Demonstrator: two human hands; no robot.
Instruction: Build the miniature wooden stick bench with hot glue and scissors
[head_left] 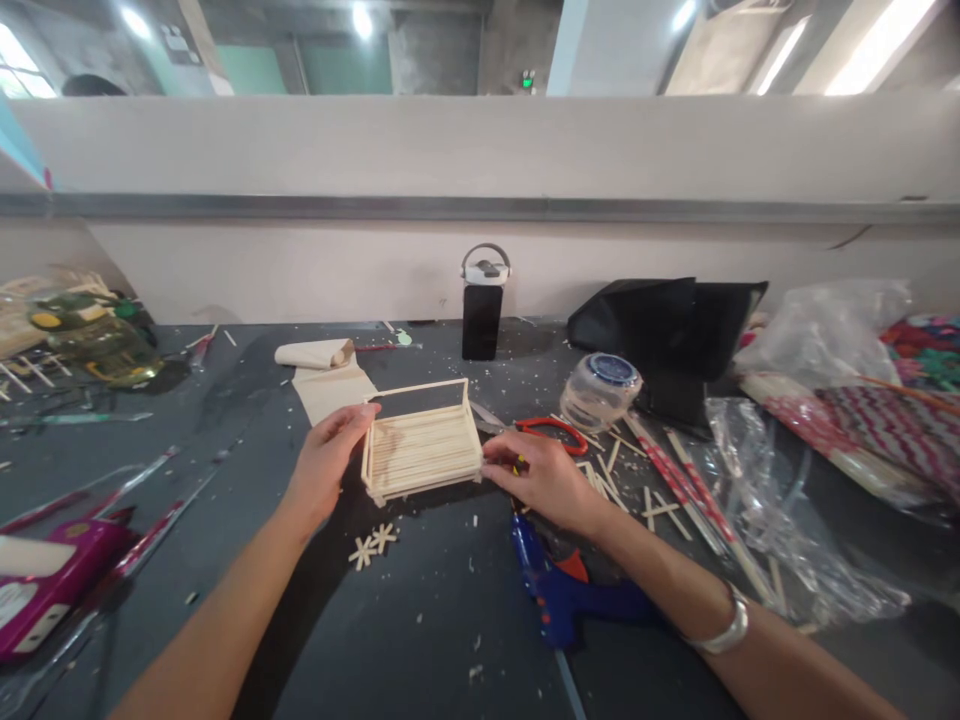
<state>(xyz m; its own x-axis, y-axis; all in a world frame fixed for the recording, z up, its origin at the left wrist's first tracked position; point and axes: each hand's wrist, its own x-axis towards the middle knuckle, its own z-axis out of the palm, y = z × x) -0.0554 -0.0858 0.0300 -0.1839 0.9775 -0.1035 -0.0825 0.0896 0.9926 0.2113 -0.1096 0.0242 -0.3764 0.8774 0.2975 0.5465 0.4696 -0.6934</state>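
Tabletop (420, 620); left hand (328, 463), right hand (546, 480) hold stick tray (424, 448) near clear jar (598, 395).

A single head-worn view, facing forward and down over both bare hands.

It looked like a craft workshop: a blue glue gun (551, 590) lay lower right of centre, loose sticks (600, 480) right of centre. Bare concrete and strip lighting (885, 45) showed across the top.
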